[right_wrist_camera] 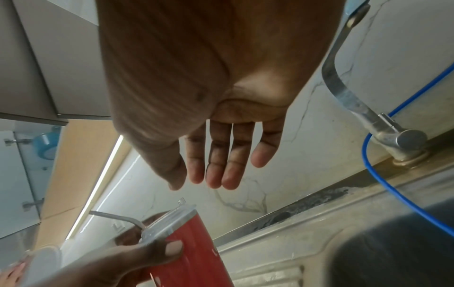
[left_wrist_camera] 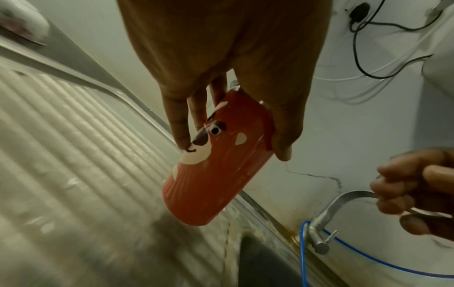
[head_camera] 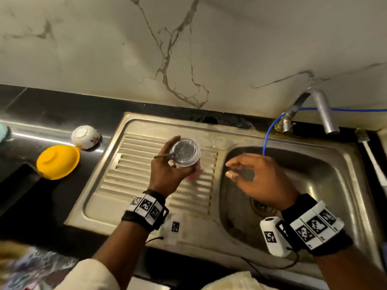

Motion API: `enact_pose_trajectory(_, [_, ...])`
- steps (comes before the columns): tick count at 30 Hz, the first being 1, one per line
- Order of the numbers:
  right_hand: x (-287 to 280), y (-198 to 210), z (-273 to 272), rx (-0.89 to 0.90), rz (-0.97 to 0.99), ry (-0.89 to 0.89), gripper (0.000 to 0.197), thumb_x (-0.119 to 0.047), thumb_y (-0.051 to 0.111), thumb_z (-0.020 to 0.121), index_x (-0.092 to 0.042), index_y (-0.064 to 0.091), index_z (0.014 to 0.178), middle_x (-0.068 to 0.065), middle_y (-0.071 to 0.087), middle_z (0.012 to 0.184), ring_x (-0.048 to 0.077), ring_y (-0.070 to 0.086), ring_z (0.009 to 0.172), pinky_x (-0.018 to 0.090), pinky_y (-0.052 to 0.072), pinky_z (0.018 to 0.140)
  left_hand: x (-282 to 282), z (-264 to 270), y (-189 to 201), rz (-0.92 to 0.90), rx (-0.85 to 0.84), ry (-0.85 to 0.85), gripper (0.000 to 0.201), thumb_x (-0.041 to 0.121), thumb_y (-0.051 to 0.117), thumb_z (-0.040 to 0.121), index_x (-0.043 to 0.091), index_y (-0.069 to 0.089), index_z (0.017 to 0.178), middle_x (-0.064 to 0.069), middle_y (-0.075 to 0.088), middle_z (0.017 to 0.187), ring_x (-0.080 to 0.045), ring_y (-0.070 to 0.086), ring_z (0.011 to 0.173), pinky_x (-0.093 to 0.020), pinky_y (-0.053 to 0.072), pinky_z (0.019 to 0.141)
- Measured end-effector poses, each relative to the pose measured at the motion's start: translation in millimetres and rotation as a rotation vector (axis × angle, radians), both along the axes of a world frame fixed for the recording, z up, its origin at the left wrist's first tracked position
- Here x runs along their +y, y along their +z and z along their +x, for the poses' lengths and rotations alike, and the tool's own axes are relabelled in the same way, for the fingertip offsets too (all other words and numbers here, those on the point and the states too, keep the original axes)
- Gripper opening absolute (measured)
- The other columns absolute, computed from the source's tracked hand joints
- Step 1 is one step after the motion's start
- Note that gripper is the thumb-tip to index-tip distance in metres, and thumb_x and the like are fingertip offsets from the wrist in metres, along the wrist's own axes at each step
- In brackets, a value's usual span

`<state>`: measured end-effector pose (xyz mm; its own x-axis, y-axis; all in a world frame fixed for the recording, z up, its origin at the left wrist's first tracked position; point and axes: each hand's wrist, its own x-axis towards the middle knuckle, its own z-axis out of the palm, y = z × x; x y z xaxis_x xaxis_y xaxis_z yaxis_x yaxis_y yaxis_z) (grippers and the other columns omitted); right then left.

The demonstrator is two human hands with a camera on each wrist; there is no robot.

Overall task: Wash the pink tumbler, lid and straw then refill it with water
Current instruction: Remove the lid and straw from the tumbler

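Tumbler held over the drainboard

Left hand point(head_camera: 167, 172) grips the lidded pink tumbler point(left_wrist_camera: 216, 161); right hand point(head_camera: 257, 181), at its 3 o'clock, spreads empty.

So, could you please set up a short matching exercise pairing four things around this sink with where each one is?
Things:
1. tumbler
2. straw
3. yellow bowl
4. blue hose

Places:
A. upside down on the dark counter
B. poking through the clear lid
C. gripped in the left hand above the drainboard
D. hanging by the tap into the basin

Pairs: 1-C, 2-B, 3-A, 4-D
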<state>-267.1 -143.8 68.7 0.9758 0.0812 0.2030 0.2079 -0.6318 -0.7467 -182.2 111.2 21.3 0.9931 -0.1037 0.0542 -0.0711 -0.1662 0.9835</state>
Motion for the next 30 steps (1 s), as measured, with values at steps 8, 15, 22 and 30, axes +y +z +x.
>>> enact_pose_trajectory(8, [41, 2, -43, -0.013, -0.003, 0.059, 0.013, -0.026, 0.083, 0.089, -0.023, 0.078, 0.101, -0.017, 0.071, 0.091, 0.003, 0.069, 0.088, 0.027, 0.056, 0.082, 36, -79, -13, -0.064, 0.054, 0.057, 0.086, 0.003, 0.102, 0.059, 0.027, 0.065, 0.133, 0.008, 0.074, 0.121, -0.011, 0.07, 0.114, -0.041, 0.064, 0.085])
enact_pose_trajectory(15, [76, 5, -57, -0.011, 0.024, 0.077, 0.012, -0.025, 0.082, 0.091, -0.021, 0.078, 0.102, -0.019, 0.07, 0.093, 0.007, 0.069, 0.088, 0.031, 0.056, 0.081, 50, -105, -20, -0.1, 0.112, 0.064, 0.087, -0.002, 0.1, 0.06, 0.025, 0.065, 0.135, 0.002, 0.074, 0.123, -0.017, 0.069, 0.117, -0.056, 0.057, 0.099])
enact_pose_trajectory(22, [107, 4, -51, -0.046, -0.02, 0.148, 0.029, -0.029, 0.082, 0.091, -0.02, 0.075, 0.117, -0.015, 0.069, 0.105, 0.007, 0.067, 0.097, 0.036, 0.057, 0.087, 59, -107, -22, -0.053, 0.062, -0.044, 0.091, -0.002, 0.096, 0.066, 0.015, 0.055, 0.144, 0.0, 0.071, 0.126, -0.019, 0.069, 0.117, -0.049, 0.057, 0.101])
enact_pose_trajectory(30, [160, -1, -33, -0.106, -0.281, 0.29, 0.047, -0.043, 0.073, 0.093, -0.026, 0.065, 0.136, -0.005, 0.065, 0.13, 0.019, 0.064, 0.116, 0.045, 0.054, 0.095, 76, -100, -29, -0.01, -0.006, -0.165, 0.077, 0.017, 0.093, 0.069, 0.022, 0.055, 0.136, -0.001, 0.068, 0.123, -0.011, 0.069, 0.114, -0.025, 0.054, 0.092])
